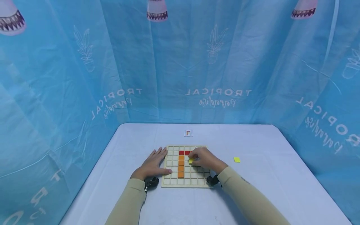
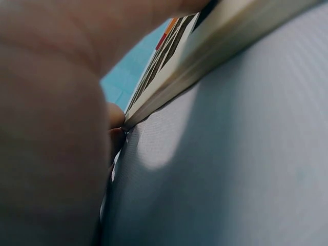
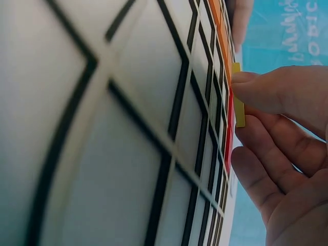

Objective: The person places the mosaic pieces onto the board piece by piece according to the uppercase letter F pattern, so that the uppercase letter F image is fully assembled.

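Note:
A square grid board with a pale wooden frame lies on the table. Several orange tiles form a column in it, with red tiles in a row at the column's top. My right hand pinches a yellow tile between thumb and fingers, over the cells right of the orange column. My left hand is spread at the board's left edge, its thumb lying on the frame. In the left wrist view the left palm hides much of the board's side.
Another yellow tile lies on the white table to the right of the board. Behind the board is a small printed card with a grid pattern. A blue printed curtain hangs round the table's back and sides.

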A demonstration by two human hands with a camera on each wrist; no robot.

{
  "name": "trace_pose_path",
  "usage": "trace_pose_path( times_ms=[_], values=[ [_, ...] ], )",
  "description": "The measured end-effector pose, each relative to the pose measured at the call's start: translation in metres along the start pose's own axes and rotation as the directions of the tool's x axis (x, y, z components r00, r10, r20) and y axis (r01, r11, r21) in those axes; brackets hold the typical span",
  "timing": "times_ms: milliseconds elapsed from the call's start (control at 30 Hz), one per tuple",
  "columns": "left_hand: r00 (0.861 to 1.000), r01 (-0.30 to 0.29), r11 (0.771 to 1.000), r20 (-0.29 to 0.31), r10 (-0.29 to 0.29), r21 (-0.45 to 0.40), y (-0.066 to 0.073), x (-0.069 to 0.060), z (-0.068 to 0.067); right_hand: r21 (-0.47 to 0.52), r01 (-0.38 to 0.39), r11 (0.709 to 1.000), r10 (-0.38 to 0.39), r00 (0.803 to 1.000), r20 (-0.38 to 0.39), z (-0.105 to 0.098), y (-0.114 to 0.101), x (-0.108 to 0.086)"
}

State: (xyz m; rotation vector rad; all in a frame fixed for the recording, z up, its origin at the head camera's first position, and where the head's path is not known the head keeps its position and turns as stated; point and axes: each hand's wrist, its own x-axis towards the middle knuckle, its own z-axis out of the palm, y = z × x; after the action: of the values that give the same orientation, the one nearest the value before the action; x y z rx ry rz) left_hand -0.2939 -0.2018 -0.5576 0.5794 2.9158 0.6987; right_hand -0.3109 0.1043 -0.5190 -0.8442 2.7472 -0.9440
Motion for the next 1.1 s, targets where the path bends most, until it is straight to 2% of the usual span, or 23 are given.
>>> trace_pose_path(
  times_ms=[433, 1100],
  values=[
    [1.0, 0.001, 1.0, 0.003, -0.001, 0.003, 0.001, -0.001, 0.0, -0.019, 0.033, 0.999, -0.032, 0.999, 0.022, 0.009, -0.012, 0.004],
    [1.0, -0.008, 1.0, -0.006, 0.008, -0.006, -0.001, -0.001, 0.0, -0.011, 0.016, 1.0, -0.016, 0.999, 0.042, 0.013, -0.013, 0.008]
  ],
)
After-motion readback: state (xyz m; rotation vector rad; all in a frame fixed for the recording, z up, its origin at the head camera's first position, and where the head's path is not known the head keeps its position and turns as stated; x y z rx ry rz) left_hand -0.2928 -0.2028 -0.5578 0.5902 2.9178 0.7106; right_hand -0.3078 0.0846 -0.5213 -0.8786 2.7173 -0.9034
